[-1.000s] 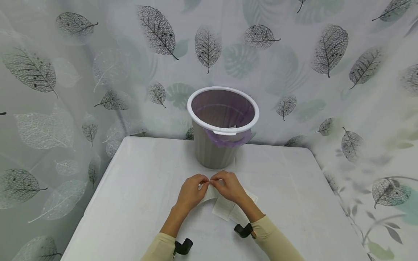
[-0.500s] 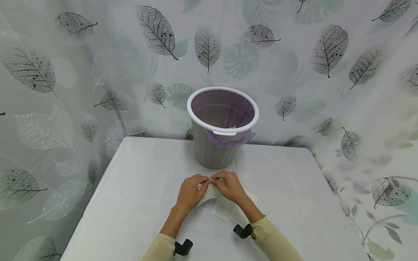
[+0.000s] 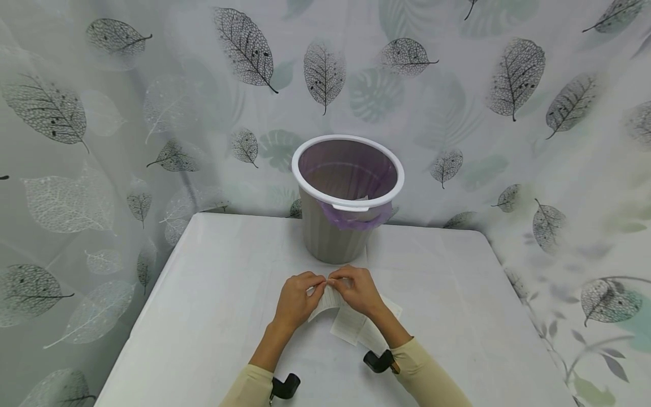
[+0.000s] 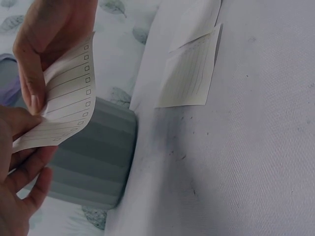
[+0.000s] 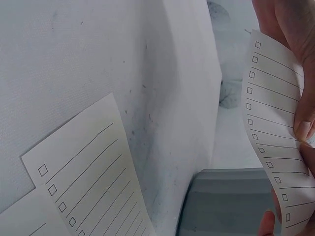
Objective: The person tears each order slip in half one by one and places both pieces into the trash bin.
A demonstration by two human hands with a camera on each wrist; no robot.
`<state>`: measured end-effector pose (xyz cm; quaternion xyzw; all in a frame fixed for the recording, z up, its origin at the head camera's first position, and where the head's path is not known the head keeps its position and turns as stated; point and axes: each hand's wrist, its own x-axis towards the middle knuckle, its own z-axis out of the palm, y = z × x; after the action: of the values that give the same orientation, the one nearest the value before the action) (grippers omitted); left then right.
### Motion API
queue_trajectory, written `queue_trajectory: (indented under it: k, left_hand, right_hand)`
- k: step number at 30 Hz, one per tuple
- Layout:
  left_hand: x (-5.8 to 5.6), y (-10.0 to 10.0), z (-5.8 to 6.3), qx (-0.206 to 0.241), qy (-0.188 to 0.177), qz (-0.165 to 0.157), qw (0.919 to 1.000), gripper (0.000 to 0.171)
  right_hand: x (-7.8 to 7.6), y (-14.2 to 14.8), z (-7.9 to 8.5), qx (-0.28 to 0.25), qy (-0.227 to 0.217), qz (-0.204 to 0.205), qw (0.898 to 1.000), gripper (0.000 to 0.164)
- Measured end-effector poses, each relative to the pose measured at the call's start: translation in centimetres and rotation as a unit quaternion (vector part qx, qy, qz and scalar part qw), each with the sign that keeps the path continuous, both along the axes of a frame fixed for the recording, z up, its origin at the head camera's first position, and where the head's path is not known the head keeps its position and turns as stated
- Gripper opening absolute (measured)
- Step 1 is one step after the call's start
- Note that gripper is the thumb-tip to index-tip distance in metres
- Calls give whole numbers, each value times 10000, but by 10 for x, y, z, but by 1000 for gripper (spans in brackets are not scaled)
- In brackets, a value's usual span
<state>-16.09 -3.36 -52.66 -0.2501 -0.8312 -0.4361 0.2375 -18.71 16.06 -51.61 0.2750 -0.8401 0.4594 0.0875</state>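
Note:
A lined checklist sheet (image 3: pixel 324 301) with small square boxes down one edge is held up in front of me, bent into a curve. My left hand (image 3: pixel 299 299) pinches its upper edge between thumb and fingertips. Right beside it, my right hand (image 3: pixel 358 291) pinches the same edge, the fingertips of both hands almost touching. The left wrist view shows the held sheet (image 4: pixel 74 98) whole between the hands, with no tear visible. Under my right forearm, similar lined sheets (image 3: pixel 348 325) lie overlapping on the white table; the right wrist view shows one loose sheet (image 5: pixel 98 167) close up.
Just beyond my hands stands a grey bin (image 3: pixel 333 232) with a white rim and a purple liner. Something pale shows inside it. A leaf-print curtain (image 3: pixel 325 73) hangs behind and around the white table (image 3: pixel 213 294).

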Motion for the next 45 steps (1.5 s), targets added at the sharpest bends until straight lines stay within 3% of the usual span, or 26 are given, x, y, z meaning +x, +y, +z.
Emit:
queue_trajectory:
  k: [19,27,38,45]
  left_hand:
    - [-3,-2,-4,-9,196,-20,9998,8]
    - [-3,-3,-3,2,256,-5,9997,8]
    - [-3,-3,-4,99,368,35,9993,6]
    - [-3,-3,-4,233,314,16,9992,5]
  right_hand:
    - [-1,1,-1,-487,-406,89,9980,5]
    - [0,1,0,-739,-868,112,9934,7]
    - [18,-8,39,-721,-980,138,9925,7]
    - [4,-5,7,-880,-1108,37,9899,8]
